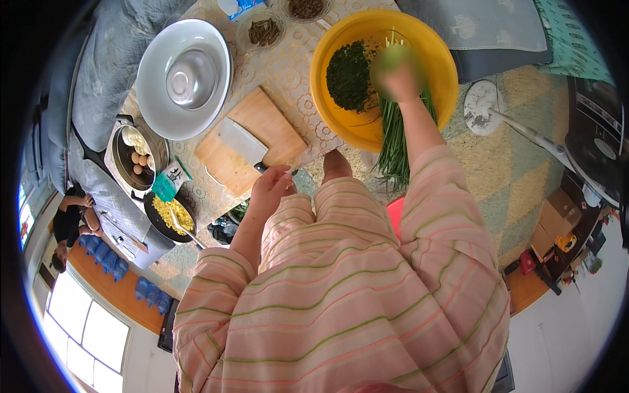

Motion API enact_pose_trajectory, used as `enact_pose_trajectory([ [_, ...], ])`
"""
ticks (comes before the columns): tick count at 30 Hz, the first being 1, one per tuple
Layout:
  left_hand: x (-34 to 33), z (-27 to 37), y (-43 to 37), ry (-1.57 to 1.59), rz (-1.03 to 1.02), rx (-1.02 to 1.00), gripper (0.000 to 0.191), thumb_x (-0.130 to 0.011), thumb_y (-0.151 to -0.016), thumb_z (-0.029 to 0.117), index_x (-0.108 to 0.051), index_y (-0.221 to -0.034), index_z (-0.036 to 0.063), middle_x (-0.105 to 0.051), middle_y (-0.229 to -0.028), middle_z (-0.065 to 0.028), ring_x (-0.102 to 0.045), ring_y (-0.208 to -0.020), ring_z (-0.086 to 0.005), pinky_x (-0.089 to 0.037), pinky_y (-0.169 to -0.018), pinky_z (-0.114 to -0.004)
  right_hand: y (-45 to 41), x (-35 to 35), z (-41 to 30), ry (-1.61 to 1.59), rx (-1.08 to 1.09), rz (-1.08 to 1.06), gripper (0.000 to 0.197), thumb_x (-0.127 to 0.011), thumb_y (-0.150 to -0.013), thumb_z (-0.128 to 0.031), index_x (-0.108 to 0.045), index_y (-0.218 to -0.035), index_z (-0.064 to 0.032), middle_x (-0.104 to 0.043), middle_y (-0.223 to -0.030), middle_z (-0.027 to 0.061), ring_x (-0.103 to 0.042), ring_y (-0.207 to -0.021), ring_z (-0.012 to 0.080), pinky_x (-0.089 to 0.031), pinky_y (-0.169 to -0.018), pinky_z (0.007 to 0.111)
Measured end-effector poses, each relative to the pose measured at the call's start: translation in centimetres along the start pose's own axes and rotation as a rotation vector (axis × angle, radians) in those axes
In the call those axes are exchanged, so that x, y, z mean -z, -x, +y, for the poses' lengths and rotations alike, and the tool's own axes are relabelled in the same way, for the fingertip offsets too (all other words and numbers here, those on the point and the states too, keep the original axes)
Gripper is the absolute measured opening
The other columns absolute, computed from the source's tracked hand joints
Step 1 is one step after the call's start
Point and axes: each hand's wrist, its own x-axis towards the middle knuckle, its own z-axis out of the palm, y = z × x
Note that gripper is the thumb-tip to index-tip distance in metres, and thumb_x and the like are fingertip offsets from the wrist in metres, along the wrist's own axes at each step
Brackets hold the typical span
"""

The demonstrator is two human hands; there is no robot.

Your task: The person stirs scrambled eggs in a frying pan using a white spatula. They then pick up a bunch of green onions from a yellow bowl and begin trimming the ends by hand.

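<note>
A yellow plastic basin (319, 105) holds a heap of chopped green leaves (349, 73) and a bundle of long green stalks, likely chives (394, 142), hanging over its near rim. Over the bundle, inside the basin, is my right hand (400, 76); a blur hides its fingers, so its grip cannot be told. My left hand (272, 184) is beside the near edge of a wooden cutting board (268, 120), by the handle of a cleaver (242, 140) that lies flat on the board. Whether the fingers touch the handle is unclear.
Left of the board stand a white enamel basin (147, 98), a pot with eggs (139, 159), a green-white packet (170, 180) and a pan of yellow scrambled egg (169, 216). Glass bowls (263, 32) are at the back. A person (69, 221) sits far left.
</note>
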Motion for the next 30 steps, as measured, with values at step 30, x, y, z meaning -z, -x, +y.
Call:
enact_pose_trajectory([
  [30,-7.4,18.2,-0.8,-0.122,-0.235,-0.511,0.044,-0.064,-0.083,0.011,-0.047,-0.123,0.0062,-0.055,-0.104,-0.0065,-0.055,-0.094,-0.0126,-0.047,-0.08,-0.026,20.5,24.5,-8.2,-1.212,0.446,-0.02,0.021,-0.049,-0.075,0.007,-0.048,-0.091,-0.006,-0.056,-0.082,0.005,-0.053,-0.08,0.0157,-0.042,-0.077,0.03],
])
